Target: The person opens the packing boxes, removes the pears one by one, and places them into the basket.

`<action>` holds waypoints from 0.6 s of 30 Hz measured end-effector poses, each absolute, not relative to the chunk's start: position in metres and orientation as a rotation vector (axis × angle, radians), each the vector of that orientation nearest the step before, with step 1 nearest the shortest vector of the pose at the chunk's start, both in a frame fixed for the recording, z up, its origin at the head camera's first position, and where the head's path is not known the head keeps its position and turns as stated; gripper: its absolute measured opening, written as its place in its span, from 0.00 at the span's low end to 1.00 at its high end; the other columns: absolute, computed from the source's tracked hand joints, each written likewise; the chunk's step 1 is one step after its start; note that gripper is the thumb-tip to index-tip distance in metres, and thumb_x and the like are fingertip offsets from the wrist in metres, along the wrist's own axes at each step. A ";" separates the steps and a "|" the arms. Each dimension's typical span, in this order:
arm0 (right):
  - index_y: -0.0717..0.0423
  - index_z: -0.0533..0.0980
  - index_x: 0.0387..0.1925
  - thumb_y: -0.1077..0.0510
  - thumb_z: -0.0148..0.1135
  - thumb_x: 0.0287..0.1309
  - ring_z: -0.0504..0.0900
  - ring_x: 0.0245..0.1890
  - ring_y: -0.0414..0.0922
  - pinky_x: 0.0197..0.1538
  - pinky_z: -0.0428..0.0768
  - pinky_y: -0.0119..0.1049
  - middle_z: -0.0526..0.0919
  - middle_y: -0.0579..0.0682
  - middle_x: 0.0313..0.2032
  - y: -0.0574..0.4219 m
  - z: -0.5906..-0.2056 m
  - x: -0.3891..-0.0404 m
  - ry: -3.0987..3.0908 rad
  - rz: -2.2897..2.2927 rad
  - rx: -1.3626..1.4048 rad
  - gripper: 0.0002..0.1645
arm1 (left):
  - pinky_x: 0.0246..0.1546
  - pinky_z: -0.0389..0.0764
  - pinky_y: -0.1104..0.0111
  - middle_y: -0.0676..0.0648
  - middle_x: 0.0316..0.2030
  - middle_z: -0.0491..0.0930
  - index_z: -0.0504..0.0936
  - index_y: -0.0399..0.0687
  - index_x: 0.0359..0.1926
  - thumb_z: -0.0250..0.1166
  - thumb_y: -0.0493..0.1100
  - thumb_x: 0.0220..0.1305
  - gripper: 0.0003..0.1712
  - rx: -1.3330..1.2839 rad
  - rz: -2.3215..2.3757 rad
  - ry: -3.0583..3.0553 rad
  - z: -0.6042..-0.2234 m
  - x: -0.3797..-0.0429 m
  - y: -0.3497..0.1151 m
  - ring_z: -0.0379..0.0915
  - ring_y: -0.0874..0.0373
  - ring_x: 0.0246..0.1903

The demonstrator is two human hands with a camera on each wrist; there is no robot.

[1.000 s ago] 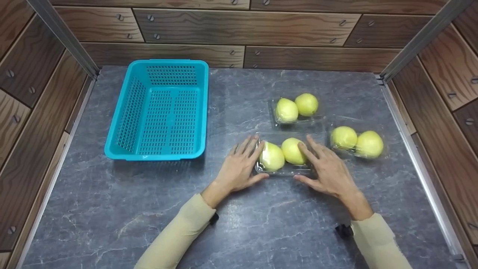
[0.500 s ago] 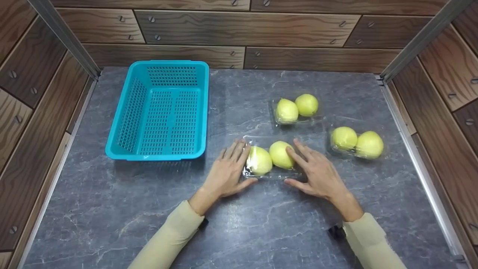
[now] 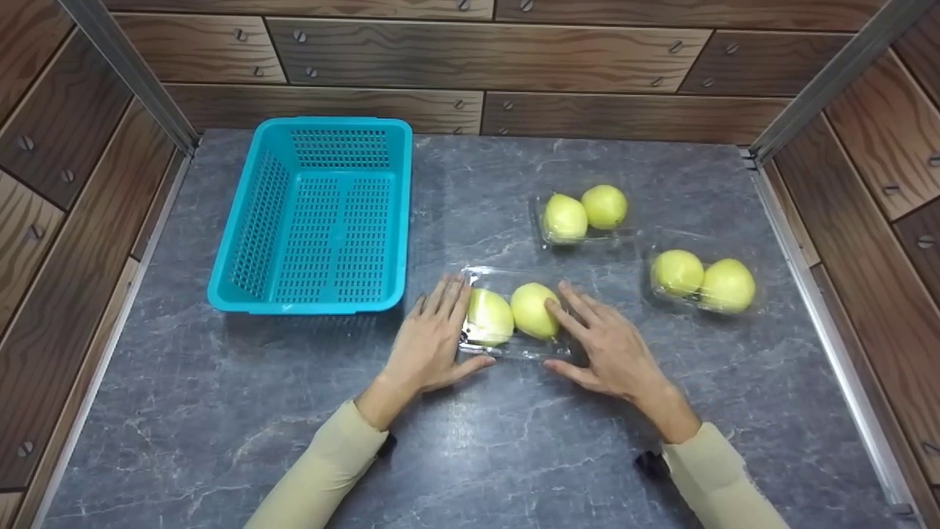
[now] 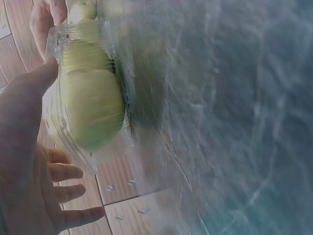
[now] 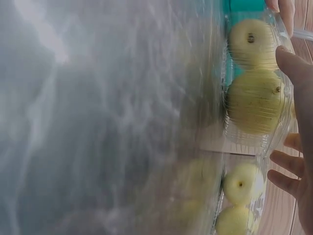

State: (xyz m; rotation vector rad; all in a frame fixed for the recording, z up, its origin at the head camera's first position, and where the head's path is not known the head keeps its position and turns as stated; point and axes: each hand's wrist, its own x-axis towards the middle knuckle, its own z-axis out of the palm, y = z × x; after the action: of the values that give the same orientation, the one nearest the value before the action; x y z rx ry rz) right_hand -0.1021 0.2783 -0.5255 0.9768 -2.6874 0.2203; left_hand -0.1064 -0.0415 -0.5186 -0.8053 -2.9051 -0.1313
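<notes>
A clear plastic clamshell box (image 3: 514, 351) with two round yellow-green fruits (image 3: 534, 311), apple- or pear-like, stands on the table between both hands. My left hand (image 3: 427, 339) lies against its left end, fingers extended and thumb along the near side. At the right end, my right hand (image 3: 611, 350) touches the box with fingers spread, the index finger over the right fruit. In the left wrist view the thumb meets the box (image 4: 93, 110) near its rim. From the right wrist, the box (image 5: 257, 100) shows upright, its fruits behind ribbed plastic.
An empty turquoise perforated basket (image 3: 400, 242) stands left of the hands. Two similar fruit boxes rest at the right: one farther back (image 3: 565, 219), one beyond the right hand (image 3: 727, 285). Wood-patterned walls (image 3: 485, 55) and metal posts (image 3: 125, 73) bound the grey marbled table (image 3: 470, 470).
Both hands have moved left and slightly nearer along the table, and the fruit box between them has slid the same way. The basket and the other two boxes stay put.
</notes>
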 end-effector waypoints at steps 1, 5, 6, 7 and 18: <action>0.48 0.63 0.80 0.19 0.52 0.65 0.79 0.67 0.66 0.65 0.81 0.66 0.65 0.61 0.79 0.277 -0.526 -0.101 -2.686 0.217 0.973 0.55 | 0.74 0.75 0.46 0.36 0.81 0.60 0.54 0.36 0.82 0.52 0.85 0.62 0.68 -0.799 -0.129 -2.909 -0.519 -0.106 -0.042 0.57 0.40 0.81; 0.49 0.65 0.79 0.19 0.50 0.66 0.78 0.68 0.65 0.67 0.81 0.64 0.66 0.61 0.78 0.272 -0.526 -0.098 -2.678 0.202 0.969 0.54 | 0.75 0.74 0.47 0.35 0.81 0.60 0.54 0.37 0.82 0.53 0.87 0.60 0.70 -0.773 -0.146 -2.928 -0.519 -0.106 -0.045 0.57 0.40 0.81; 0.49 0.65 0.79 0.19 0.50 0.66 0.78 0.68 0.65 0.67 0.81 0.63 0.67 0.62 0.78 0.271 -0.527 -0.097 -2.670 0.200 0.971 0.54 | 0.75 0.74 0.48 0.34 0.80 0.60 0.54 0.38 0.82 0.53 0.87 0.59 0.70 -0.765 -0.153 -2.931 -0.519 -0.106 -0.046 0.57 0.40 0.81; 0.50 0.66 0.78 0.19 0.51 0.66 0.79 0.67 0.65 0.67 0.81 0.63 0.67 0.62 0.78 0.270 -0.527 -0.096 -2.660 0.199 0.973 0.54 | 0.75 0.74 0.48 0.33 0.80 0.60 0.54 0.38 0.83 0.54 0.87 0.59 0.70 -0.755 -0.158 -2.935 -0.519 -0.106 -0.047 0.57 0.40 0.81; 0.49 0.68 0.77 0.20 0.54 0.65 0.81 0.65 0.62 0.63 0.85 0.60 0.71 0.61 0.76 0.258 -0.527 -0.087 -2.609 0.189 0.960 0.53 | 0.74 0.76 0.49 0.34 0.78 0.64 0.52 0.42 0.84 0.55 0.85 0.60 0.68 -0.721 -0.193 -2.941 -0.520 -0.111 -0.054 0.61 0.39 0.79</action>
State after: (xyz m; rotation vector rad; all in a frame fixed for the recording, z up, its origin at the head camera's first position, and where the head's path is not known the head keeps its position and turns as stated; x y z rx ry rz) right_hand -0.0871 0.2580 -0.5269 0.9601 -2.6094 0.1894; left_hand -0.1108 -0.0545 -0.5205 -0.7210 -2.9409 -0.1935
